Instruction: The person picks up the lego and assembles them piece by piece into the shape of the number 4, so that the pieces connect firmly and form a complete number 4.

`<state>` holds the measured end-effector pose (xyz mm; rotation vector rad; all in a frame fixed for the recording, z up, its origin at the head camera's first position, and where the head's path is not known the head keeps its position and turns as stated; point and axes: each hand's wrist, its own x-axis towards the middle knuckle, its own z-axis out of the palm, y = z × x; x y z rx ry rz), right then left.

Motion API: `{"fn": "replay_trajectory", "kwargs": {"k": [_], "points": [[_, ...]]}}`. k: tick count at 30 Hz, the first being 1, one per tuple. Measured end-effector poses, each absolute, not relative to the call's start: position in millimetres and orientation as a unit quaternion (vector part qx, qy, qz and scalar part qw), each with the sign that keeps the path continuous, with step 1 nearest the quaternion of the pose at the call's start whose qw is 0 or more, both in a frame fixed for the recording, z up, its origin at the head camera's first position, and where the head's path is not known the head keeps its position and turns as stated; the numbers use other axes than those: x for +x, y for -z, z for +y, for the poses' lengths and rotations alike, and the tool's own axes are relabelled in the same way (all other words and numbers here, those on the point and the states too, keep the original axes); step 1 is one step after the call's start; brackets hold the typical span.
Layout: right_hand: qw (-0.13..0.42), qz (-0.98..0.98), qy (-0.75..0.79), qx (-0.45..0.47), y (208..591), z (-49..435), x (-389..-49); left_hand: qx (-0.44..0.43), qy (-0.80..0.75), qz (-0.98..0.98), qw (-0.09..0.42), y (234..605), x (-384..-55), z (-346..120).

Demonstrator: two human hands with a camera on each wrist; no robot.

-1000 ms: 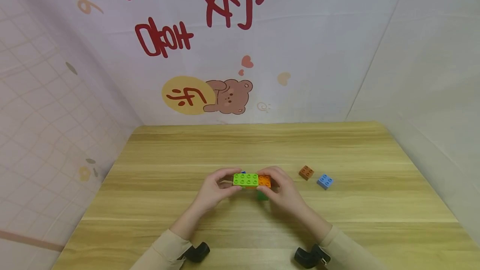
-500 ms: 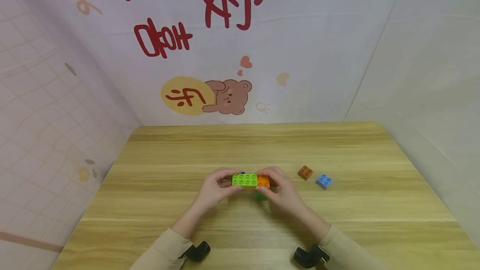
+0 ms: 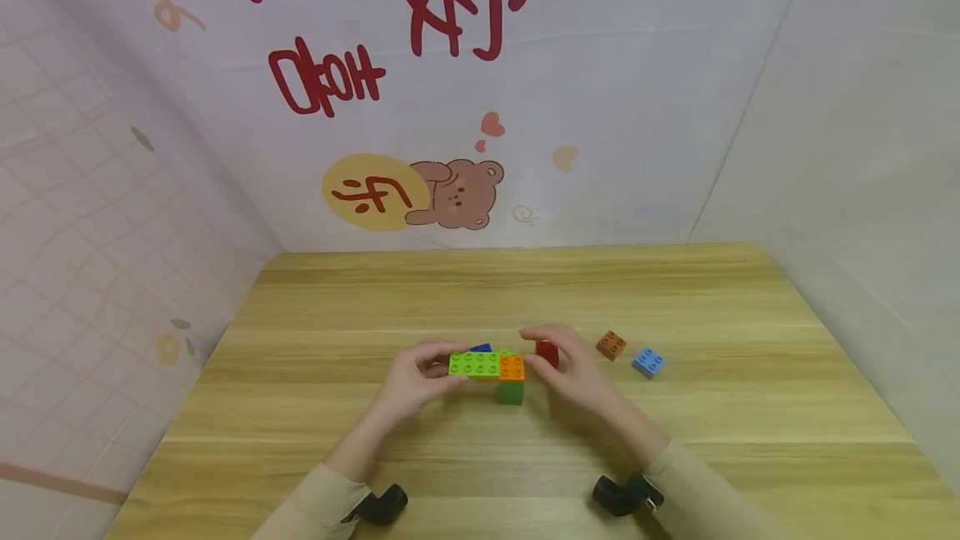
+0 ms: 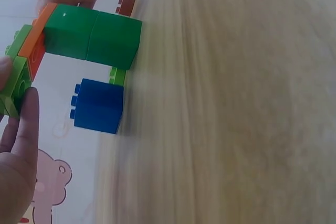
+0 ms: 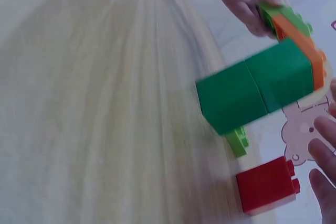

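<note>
My left hand (image 3: pixel 412 377) pinches the left end of a long light green building brick (image 3: pixel 474 365) between thumb and fingers. That brick is joined to an orange brick (image 3: pixel 512 367), which caps two stacked dark green bricks (image 5: pixel 255 87). The light green end juts out sideways past the stack. To the right, my right hand (image 3: pixel 577 369) has its thumb and fingers spread, with the thumb tip close to the orange brick. A red brick (image 5: pixel 268 184) stands near the right fingers, and a dark blue brick (image 4: pixel 98 106) stands behind the joined bricks.
Behind the green stack, another light green brick (image 5: pixel 237 141) lies low on the wooden table (image 3: pixel 360 298). Farther right are a brown brick (image 3: pixel 612 345) and a light blue brick (image 3: pixel 648 362). A printed cloth (image 3: pixel 615 90) hangs behind the table.
My right hand has let go of the orange end and drawn off to the right. The joined bricks have shifted left with my left hand, and the red brick has come into view.
</note>
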<state>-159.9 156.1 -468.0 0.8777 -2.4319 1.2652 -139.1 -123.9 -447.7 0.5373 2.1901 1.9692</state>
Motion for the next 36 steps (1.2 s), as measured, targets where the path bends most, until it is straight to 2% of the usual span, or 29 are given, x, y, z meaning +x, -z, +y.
{"fn": "replay_trajectory", "kwargs": {"k": [18,26,36], "points": [[0.064,-0.901,-0.300,0.308,473,158,-181,0.185,-0.635,0.748,0.058,450,-136,-143],[0.055,-0.914,-0.245,0.318,475,151,-190,0.181,-0.630,0.753,0.056,451,-136,-147],[0.070,-0.916,-0.227,0.324,483,147,-192,0.176,-0.628,0.755,0.061,448,-137,-149]]}}
